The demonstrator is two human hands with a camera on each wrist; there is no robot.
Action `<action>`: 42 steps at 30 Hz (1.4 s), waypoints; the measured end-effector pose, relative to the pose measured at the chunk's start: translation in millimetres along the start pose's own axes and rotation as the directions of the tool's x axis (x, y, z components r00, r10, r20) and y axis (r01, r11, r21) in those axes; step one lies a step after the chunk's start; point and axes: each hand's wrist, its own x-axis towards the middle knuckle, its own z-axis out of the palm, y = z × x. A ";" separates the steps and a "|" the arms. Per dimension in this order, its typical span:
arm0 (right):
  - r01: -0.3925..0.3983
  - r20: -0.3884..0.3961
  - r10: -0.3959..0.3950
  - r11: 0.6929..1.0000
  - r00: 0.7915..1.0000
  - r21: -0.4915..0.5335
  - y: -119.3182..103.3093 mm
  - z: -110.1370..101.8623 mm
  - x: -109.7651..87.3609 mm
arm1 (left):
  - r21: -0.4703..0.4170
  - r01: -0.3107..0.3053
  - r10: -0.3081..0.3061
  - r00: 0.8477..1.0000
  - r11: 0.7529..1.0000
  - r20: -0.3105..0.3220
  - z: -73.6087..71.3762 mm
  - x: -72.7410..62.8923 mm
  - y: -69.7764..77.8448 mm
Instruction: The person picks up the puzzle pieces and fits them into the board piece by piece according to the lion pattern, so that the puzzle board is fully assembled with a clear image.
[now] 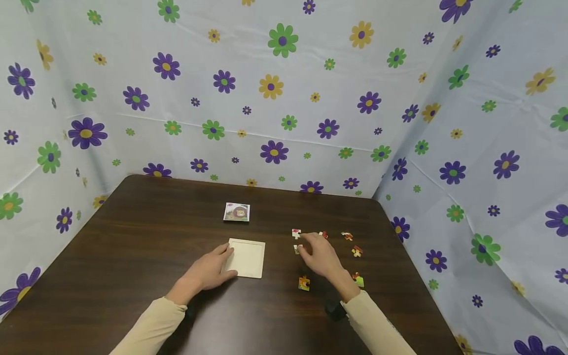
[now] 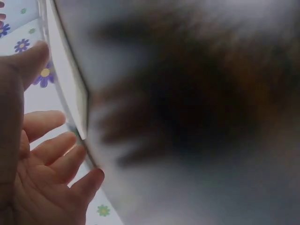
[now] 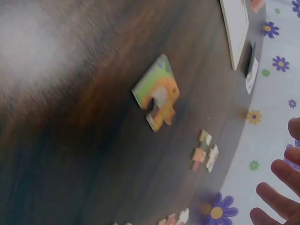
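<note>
My left hand (image 1: 208, 268) rests along the left side of a square, pale wooden puzzle tray (image 1: 248, 259), with its thumb at the near left corner. In the left wrist view those fingers (image 2: 54, 150) are loosely bent beside the tray's edge. Over the loose jigsaw pieces on the right, my right hand (image 1: 321, 256) hovers palm down with thumb and fingers apart. Its thumb tip overlaps a white and green piece (image 1: 296, 249), and its index fingertip is close to a white and pink piece (image 1: 296, 233). The right wrist view shows spread fingers (image 3: 276, 199).
A card or box with a lion picture (image 1: 236, 212) lies behind the tray. Around my right hand are an orange and yellow piece (image 1: 303, 283), a green and yellow piece (image 1: 358, 280) and several others. Flower-print cloth (image 1: 284, 118) surrounds the dark wooden table (image 1: 111, 256).
</note>
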 end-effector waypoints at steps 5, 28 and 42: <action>-0.002 0.012 0.002 1.000 1.000 -0.004 -2.1 6.6 -1.5 | 0.005 -0.027 0.027 0.999 1.000 -0.032 6.8 -1.1 -2.0; 0.060 0.381 -0.067 0.998 0.922 0.030 12.6 11.1 -27.6 | -0.003 -0.051 0.051 0.998 0.999 0.040 10.2 -9.3 1.6; -0.008 0.500 -0.012 0.999 0.866 0.037 12.8 8.1 -28.2 | 0.014 -0.073 0.073 0.997 0.997 0.035 2.1 -4.1 2.8</action>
